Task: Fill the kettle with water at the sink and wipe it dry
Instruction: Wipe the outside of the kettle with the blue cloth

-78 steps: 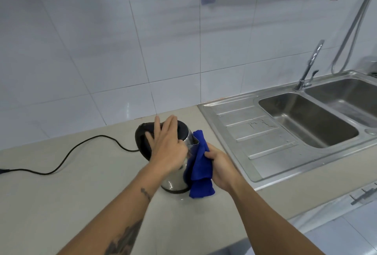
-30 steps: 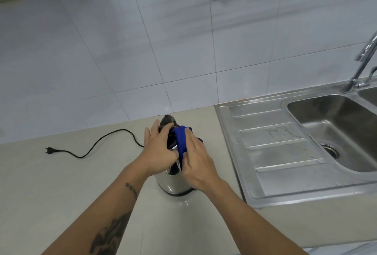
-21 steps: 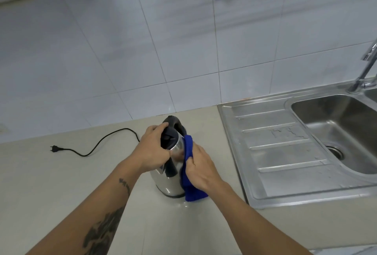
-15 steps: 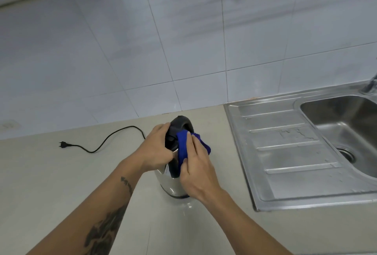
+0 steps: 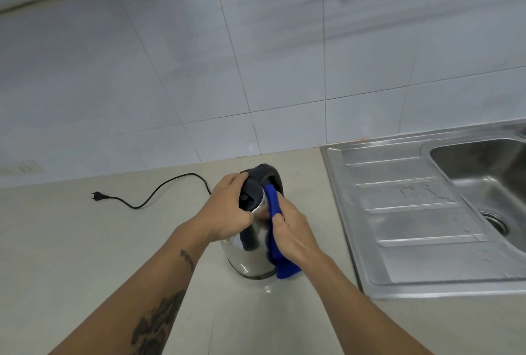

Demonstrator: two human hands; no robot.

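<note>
- Risk, tipping: the steel kettle [image 5: 250, 252] stands upright on the counter [image 5: 85, 255], centre frame, just left of the sink's [image 5: 484, 172] drainboard. A hard sideways rub against the filled body could rock it; water might slop from the lid [image 5: 250, 195] or spout.
- Risk, slip: wet polished steel gives poor purchase. If the bracing hand slides, the kettle likely skates toward the drainboard edge.
- Risk, cord: the unplugged power cord [image 5: 159, 195] trails to centre-left; a damp plug is a hazard later.
- Left hand [image 5: 227, 212]: fingers clenched over the lid and upper body, steadying it from the left.
- Right hand [image 5: 290, 235]: fingers clamped on the blue cloth [image 5: 274, 212], pressing it to the kettle's right flank beside the black handle [image 5: 270, 175]. Cloth tail hangs down near the base.
</note>
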